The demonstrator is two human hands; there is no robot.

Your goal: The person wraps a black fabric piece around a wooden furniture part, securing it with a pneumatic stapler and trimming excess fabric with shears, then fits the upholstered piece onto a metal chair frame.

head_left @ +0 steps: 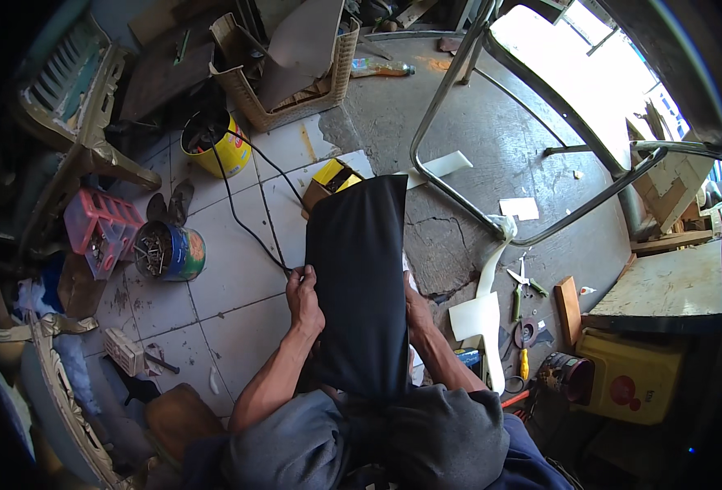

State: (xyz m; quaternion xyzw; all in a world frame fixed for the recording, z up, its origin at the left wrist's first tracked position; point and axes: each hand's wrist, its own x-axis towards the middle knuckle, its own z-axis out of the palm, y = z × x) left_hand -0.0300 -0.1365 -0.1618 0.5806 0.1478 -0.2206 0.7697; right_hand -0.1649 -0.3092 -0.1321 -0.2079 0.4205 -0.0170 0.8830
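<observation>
- One black panel [357, 286] is held mid-view.
- At its nine o'clock: gripped by the left hand [305, 302], fingers curled.
- At three o'clock: touched by the right hand [417, 309]; finger closure cannot be told.

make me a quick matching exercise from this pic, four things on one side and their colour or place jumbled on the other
Column one
1. flat panel
2. plastic case
3. bottle
4. metal-framed chair

Column two
A. lying on its side on the grey floor
B. in the upper right of the picture
C. black, between the left hand and right hand
D. pinkish red

Right pairs: 1-C, 2-D, 3-A, 4-B
</observation>
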